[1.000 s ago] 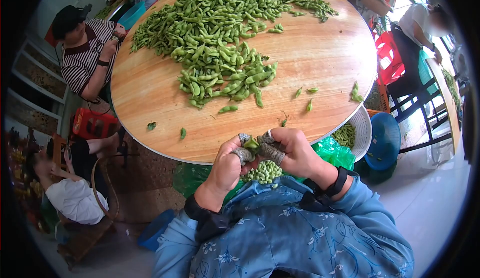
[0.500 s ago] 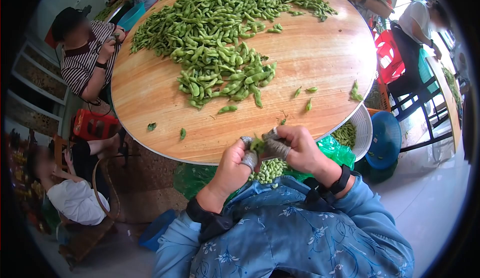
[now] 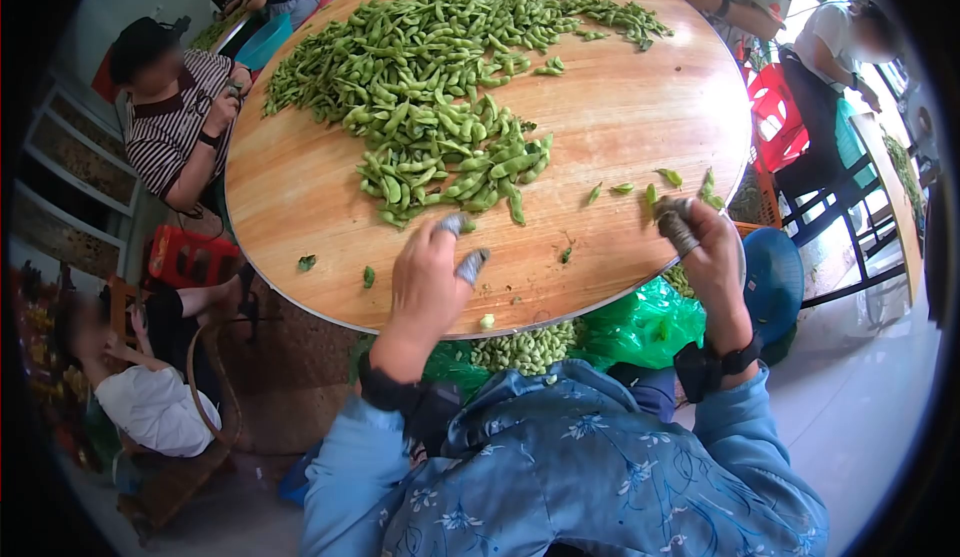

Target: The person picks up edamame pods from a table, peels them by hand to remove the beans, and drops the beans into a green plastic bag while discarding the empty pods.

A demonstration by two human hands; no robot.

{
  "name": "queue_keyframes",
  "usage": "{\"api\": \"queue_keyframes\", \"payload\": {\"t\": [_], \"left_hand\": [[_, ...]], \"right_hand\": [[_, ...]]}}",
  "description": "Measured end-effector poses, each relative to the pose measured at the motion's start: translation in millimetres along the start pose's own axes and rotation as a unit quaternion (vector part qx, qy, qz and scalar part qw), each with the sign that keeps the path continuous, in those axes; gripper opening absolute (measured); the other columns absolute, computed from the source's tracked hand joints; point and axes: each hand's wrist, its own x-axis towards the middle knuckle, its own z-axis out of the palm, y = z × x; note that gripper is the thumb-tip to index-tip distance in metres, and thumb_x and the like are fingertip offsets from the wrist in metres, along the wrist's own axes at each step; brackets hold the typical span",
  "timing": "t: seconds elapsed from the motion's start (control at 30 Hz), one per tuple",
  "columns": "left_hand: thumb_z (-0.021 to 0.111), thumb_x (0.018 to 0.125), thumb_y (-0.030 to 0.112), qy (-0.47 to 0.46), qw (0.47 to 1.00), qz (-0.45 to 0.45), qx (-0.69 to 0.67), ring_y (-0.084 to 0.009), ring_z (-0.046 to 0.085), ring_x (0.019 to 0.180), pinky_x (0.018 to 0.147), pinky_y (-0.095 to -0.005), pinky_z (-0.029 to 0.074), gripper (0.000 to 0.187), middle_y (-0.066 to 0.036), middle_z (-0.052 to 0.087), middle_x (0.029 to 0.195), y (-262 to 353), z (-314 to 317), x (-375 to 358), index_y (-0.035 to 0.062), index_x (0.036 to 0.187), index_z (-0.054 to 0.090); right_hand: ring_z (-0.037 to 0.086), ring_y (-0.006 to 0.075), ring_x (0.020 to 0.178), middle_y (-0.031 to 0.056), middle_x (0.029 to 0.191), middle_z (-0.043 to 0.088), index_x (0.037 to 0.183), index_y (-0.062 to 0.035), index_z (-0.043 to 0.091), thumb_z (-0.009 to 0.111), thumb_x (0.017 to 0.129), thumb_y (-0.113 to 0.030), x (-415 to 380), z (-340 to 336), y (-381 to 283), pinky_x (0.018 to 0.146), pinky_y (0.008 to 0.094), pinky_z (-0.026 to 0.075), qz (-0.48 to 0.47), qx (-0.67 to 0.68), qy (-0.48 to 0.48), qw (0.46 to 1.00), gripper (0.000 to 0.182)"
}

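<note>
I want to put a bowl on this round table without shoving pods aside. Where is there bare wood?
The widest bare patch of the table lies right of the pod heap, up to the far right rim. A smaller one lies left of the heap, near the person in stripes. The near edge is crowded: left hand, right hand and stray pods.

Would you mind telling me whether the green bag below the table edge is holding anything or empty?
Holding something: shelled beans lie heaped in the green bag, which sits open below the table edge. How deep the heap goes cannot be told.
</note>
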Motion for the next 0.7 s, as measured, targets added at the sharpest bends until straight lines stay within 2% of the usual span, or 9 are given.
{"api": "queue_keyframes", "payload": {"t": [0.17,0.2,0.23,0.33,0.4,0.53,0.6,0.67,0.7], "left_hand": [[0.061,0.075,0.014,-0.063,0.991,-0.008,0.114,-0.0358,0.055,0.068,0.06,-0.0427,0.043,0.02,-0.017,0.057,0.075,-22,10,17,0.0009,0.089,0.056],[0.06,0.075,0.015,-0.083,0.988,-0.029,0.128,-0.0356,0.055,0.069,0.06,-0.0429,0.043,0.019,-0.017,0.057,0.075,-17,9,18,0.0009,0.087,0.056],[0.059,0.076,0.015,-0.103,0.983,-0.051,0.142,-0.0355,0.055,0.069,0.06,-0.043,0.043,0.017,-0.017,0.058,0.075,-15,8,19,0.0008,0.085,0.056],[0.059,0.075,0.014,-0.063,0.993,-0.048,0.085,-0.0358,0.055,0.066,0.058,-0.0427,0.043,0.015,-0.017,0.058,0.073,-18,10,10,0.0011,0.082,0.056],[0.059,0.074,0.013,-0.067,0.995,-0.046,0.063,-0.0354,0.055,0.065,0.057,-0.0419,0.043,0.014,-0.016,0.057,0.072,-11,6,3,0.0012,0.08,0.056],[0.06,0.073,0.011,-0.025,0.996,0.023,0.086,-0.0323,0.054,0.059,0.054,-0.0379,0.043,0.012,-0.016,0.055,0.069,-16,10,-1,0.0017,0.078,0.055],[0.061,0.074,0.009,-0.021,0.996,-0.002,0.091,-0.0266,0.054,0.058,0.054,-0.0343,0.043,0.012,-0.013,0.055,0.068,-16,10,-2,0.0023,0.081,0.054],[0.061,0.075,0.008,-0.02,0.995,-0.027,0.093,-0.0209,0.054,0.057,0.054,-0.0307,0.043,0.013,-0.009,0.055,0.068,-10,9,-7,0.003,0.083,0.053],[0.062,0.075,0.005,-0.043,0.992,-0.108,-0.054,-0.0152,0.053,0.062,0.056,-0.027,0.043,0.017,-0.006,0.054,0.072,-4,6,-9,0.0039,0.088,0.05]], "right_hand": [[0.06,0.0142,0.074,0.0084,0.082,0.064,0.093,0.0021,0.059,0.058,0.08,-0.002,-20,45,-16,0.065,0.0257,0.048,-0.006,0.072,-0.121,0.99,0.014],[0.061,0.0257,0.07,0.0159,0.079,0.061,0.089,0.0,0.059,0.061,0.076,-0.004,-17,52,-15,0.06,0.0324,0.048,-0.121,-0.02,-0.141,0.982,0.014],[0.057,0.0337,0.067,0.02,0.074,0.055,0.084,-0.0003,0.057,0.061,0.074,-0.007,-19,55,-25,0.058,0.0377,0.044,-0.103,-0.065,-0.177,0.977,0.013],[0.054,0.0313,0.06,0.0201,0.068,0.052,0.079,0.0017,0.054,0.059,0.076,-0.01,-17,71,-32,0.054,0.0377,0.041,-0.1,-0.076,-0.192,0.973,0.013],[0.049,0.0288,0.056,0.0192,0.063,0.049,0.076,0.0026,0.051,0.058,0.078,-0.011,-19,77,-41,0.053,0.0359,0.04,-0.019,0.037,-0.209,0.977,0.015],[0.046,0.0257,0.054,0.0193,0.063,0.048,0.077,0.0029,0.051,0.058,0.078,-0.011,-20,90,-31,0.053,0.0342,0.039,-0.059,0.051,-0.215,0.974,0.016],[0.048,0.0048,0.075,0.0017,0.083,0.058,0.102,0.0053,0.054,0.058,0.083,-0.01,-22,88,-31,0.065,0.0226,0.044,0.013,0.036,-0.279,0.96,0.024],[0.05,0.0084,0.069,0.0046,0.077,0.058,0.095,0.0035,0.055,0.057,0.083,-0.011,-25,90,-26,0.062,0.0247,0.043,0.027,0.095,-0.265,0.959,0.019],[0.051,0.012,0.063,0.0076,0.072,0.059,0.087,0.0017,0.056,0.057,0.083,-0.012,-24,92,-25,0.059,0.0268,0.042,0.035,0.155,-0.251,0.955,0.015]]}}
